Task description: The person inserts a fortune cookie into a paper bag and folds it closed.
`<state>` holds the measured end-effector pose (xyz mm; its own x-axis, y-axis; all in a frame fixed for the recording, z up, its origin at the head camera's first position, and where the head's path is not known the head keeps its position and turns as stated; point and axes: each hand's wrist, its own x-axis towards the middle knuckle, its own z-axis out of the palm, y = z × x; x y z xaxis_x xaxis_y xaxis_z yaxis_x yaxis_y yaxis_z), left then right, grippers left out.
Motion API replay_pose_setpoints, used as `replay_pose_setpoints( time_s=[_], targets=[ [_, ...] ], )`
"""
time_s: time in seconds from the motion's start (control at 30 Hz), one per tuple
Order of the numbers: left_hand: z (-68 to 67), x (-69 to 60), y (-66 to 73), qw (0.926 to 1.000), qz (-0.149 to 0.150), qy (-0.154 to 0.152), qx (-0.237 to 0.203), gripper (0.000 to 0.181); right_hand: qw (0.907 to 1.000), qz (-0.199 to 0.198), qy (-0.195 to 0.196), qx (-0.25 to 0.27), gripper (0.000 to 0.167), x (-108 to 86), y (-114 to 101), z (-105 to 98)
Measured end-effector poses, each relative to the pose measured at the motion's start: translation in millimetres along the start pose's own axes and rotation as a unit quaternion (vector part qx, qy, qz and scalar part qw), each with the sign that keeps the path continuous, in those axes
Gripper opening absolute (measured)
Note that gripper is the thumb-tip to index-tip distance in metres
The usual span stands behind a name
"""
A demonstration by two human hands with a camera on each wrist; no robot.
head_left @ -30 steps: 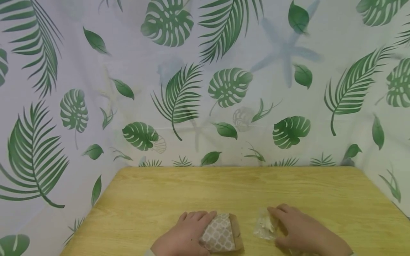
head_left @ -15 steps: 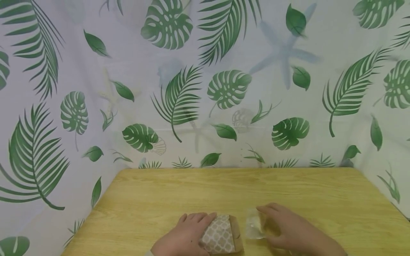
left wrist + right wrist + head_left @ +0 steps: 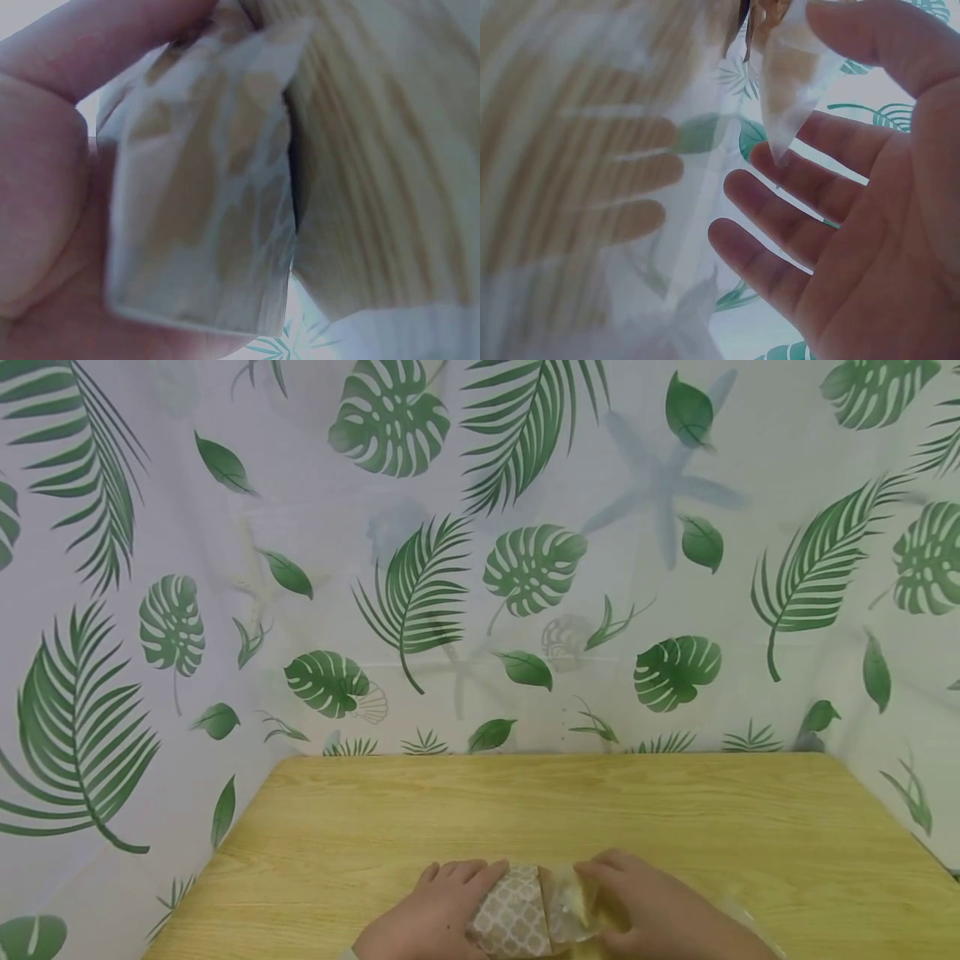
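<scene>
The left hand (image 3: pixel 435 913) was clamped round a patterned packet (image 3: pixel 513 914); at the packet's three o'clock end, the right hand (image 3: pixel 645 906) held a clear bag (image 3: pixel 567 906) with its thumb. Both were toward six o'clock on the wooden tabletop (image 3: pixel 495 814).

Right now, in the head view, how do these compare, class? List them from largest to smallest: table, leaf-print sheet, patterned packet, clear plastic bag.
1. Leaf-print sheet
2. Table
3. Patterned packet and clear plastic bag: not ranked, because both are partly covered and their visible parts look close in size.
</scene>
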<state>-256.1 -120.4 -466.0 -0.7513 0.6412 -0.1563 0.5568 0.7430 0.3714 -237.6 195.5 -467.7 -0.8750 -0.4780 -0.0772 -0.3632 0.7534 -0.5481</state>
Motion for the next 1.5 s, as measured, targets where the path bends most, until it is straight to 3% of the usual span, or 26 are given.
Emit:
replay_pose_setpoints(
  time_s=[0.17, 0.5, 0.97, 1.13, 1.23, 1.37, 1.5],
  targets=[
    [-0.1, 0.3, 1.6, 0.9999, -0.01, -0.01, -0.007, 0.107, 0.9996, -0.024, -0.003, -0.013, 0.066, 0.6, -4, 4],
    [2.4, 0.9, 2.2, 0.9992, -0.023, -0.027, -0.018, 0.106, 0.9987, -0.017, -0.041, 0.026, 0.077, 4.3, -5, 8],
    [2.9, 0.2, 4.3, 0.9995, -0.022, -0.02, -0.012, 0.104, 0.9982, -0.034, -0.036, 0.035, 0.084, 3.6, 2, 5],
    [4.9, 1.0, 3.4, 0.9994, -0.023, -0.021, -0.016, 0.103, 0.9979, -0.014, -0.034, 0.053, 0.073, 2.7, 6, 2],
    [5.1, 1.1, 3.0, 0.9992, -0.023, -0.023, -0.021, 0.103, 0.9986, 0.003, -0.022, 0.049, 0.054, 2.5, 9, 0],
    [4.4, 0.6, 2.3, 0.9993, -0.02, -0.023, -0.02, 0.102, 0.9997, -0.019, -0.006, 0.016, 0.03, 2.9, 13, -1],
    [3.2, -0.4, 2.5, 0.9995, -0.014, -0.02, -0.019, 0.101, 0.9982, -0.059, -0.001, -0.012, 0.019, 6.0, 12, 3]
  ],
)
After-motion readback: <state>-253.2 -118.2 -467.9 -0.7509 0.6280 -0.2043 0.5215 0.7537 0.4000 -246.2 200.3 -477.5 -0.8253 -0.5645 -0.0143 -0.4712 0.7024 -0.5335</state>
